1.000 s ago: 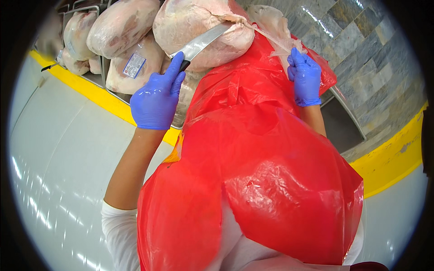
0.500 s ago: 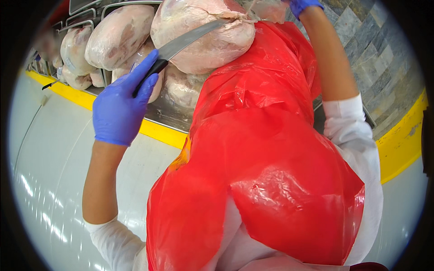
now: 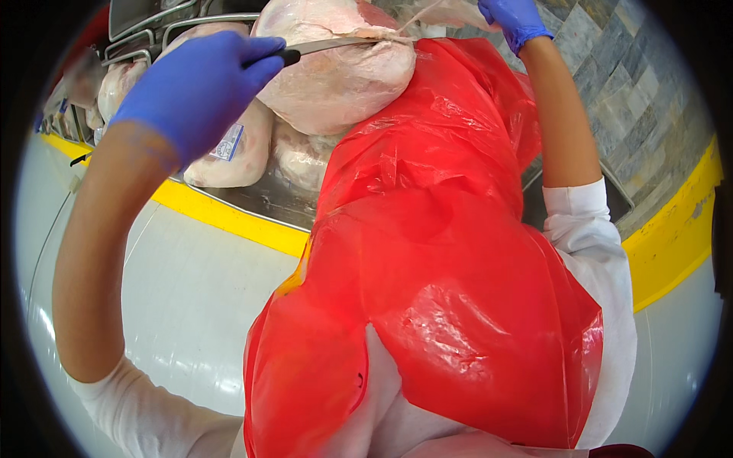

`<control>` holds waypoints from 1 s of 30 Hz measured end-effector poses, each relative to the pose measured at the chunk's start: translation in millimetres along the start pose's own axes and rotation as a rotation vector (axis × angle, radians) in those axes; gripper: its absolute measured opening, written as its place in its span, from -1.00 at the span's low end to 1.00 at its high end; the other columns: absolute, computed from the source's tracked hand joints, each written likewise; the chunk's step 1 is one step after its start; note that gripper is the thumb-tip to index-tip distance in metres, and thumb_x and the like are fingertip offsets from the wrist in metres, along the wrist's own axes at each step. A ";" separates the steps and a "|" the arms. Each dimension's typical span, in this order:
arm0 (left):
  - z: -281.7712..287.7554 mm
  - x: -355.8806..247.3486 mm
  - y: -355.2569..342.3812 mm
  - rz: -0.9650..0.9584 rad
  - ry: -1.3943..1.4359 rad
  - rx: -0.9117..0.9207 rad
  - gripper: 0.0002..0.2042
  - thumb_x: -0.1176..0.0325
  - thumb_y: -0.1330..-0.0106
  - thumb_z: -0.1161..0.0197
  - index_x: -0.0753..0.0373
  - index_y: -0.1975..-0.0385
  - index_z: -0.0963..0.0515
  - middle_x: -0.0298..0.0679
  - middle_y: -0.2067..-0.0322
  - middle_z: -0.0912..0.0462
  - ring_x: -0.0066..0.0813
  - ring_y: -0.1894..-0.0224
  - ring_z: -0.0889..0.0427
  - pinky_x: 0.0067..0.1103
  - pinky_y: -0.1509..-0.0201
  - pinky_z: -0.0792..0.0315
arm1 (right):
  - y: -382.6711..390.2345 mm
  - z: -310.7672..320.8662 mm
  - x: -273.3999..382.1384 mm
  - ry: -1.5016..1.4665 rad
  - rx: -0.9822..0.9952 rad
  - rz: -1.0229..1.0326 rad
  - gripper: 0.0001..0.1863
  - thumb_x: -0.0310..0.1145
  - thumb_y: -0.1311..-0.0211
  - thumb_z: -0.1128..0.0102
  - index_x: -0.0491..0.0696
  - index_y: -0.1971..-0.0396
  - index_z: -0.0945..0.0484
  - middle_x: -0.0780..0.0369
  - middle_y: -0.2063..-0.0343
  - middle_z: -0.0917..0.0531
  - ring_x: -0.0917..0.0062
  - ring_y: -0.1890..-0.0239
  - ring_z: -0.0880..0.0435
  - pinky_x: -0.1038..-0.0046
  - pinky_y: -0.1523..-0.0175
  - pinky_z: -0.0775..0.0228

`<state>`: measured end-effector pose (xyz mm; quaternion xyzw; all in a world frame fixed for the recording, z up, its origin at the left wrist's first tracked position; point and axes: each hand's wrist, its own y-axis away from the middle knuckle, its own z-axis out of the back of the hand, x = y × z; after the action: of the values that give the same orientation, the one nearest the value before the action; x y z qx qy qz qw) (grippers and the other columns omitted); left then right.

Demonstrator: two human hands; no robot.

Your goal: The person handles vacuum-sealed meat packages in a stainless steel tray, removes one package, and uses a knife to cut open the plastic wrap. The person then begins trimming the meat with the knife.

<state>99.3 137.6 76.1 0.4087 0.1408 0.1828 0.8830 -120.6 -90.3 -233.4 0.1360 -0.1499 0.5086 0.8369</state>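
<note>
My left hand (image 3: 195, 88), in a blue glove, is closed round the black handle of a knife (image 3: 332, 45). The blade lies nearly level across a large pale piece of meat (image 3: 336, 88), its tip at the meat's upper right. From that spot a thin translucent pinkish film (image 3: 447, 13) stretches to the right. My right hand (image 3: 519, 21), also blue-gloved, is closed at the film's far end, close to the picture's top edge. Its fingertips are partly cut off there.
More wrapped pieces of meat, one with a label (image 3: 229, 143), lie on a metal tray (image 3: 267, 200) with metal bars behind. My red plastic apron (image 3: 427, 252) touches the meat. A yellow edge (image 3: 229, 220) borders the pale floor; grey tiles (image 3: 634, 99) are at right.
My left hand has moved up and forward, and the knife has turned from slanting to nearly level. More film shows between the meat and my right hand.
</note>
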 end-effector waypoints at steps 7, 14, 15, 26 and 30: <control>-47.6 -5.6 -3.7 0.017 -0.130 -0.100 -0.64 0.02 -0.38 -0.08 -0.18 -0.14 -0.50 -0.02 0.26 -0.65 0.01 0.27 -0.63 -0.25 0.22 -0.49 | 33.6 49.1 37.0 -0.440 -0.036 -0.160 -0.74 -0.22 -0.16 -0.11 -0.11 0.55 -0.55 0.00 0.55 -0.60 0.17 0.46 -0.60 0.21 0.32 -0.40; -139.6 -20.9 26.3 0.204 -0.005 -0.200 -0.51 0.06 -0.38 -0.11 -0.37 -0.32 -0.25 -0.07 0.45 -0.60 -0.06 0.44 -0.63 -0.26 0.42 -0.48 | 47.7 52.3 33.1 -0.614 0.132 -0.452 -0.63 -0.10 -0.23 -0.12 -0.16 0.39 -0.59 0.03 0.45 -0.64 0.33 0.41 -0.58 0.30 0.27 -0.41; -147.7 -19.2 28.2 0.204 0.029 -0.220 -0.49 0.07 -0.37 -0.12 -0.38 -0.32 -0.24 -0.07 0.46 -0.59 -0.09 0.46 -0.63 -0.26 0.44 -0.48 | 44.9 56.2 34.3 -0.630 0.179 -0.505 -0.63 -0.09 -0.21 -0.16 -0.16 0.35 -0.59 0.04 0.43 -0.64 0.34 0.40 -0.58 0.30 0.25 -0.42; -220.5 17.2 97.7 0.198 0.595 -0.408 -0.54 0.32 -0.41 -0.09 0.02 -0.32 -0.33 -0.18 -0.11 -0.56 -0.15 0.09 -0.64 -0.42 0.05 -0.49 | 56.9 28.5 100.4 -0.518 -0.033 0.097 -0.55 -0.18 -0.09 -0.27 -0.09 0.04 -0.53 0.08 0.16 -0.61 0.28 0.24 -0.60 0.29 0.09 -0.48; -225.2 15.8 99.4 0.249 0.668 -0.366 -0.54 0.33 -0.41 -0.11 0.01 -0.32 -0.33 -0.16 -0.08 -0.58 -0.14 0.09 -0.64 -0.43 0.06 -0.49 | 54.1 3.5 111.7 -0.433 -0.116 0.227 -0.73 -0.10 -0.32 -0.15 0.03 0.16 -0.56 0.24 0.52 -0.58 0.33 0.48 -0.62 0.34 0.37 -0.45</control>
<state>3.2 355.0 10.4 0.1765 0.3344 0.4335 0.8180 -120.4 23.0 -182.7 0.1758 -0.3687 0.5488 0.7293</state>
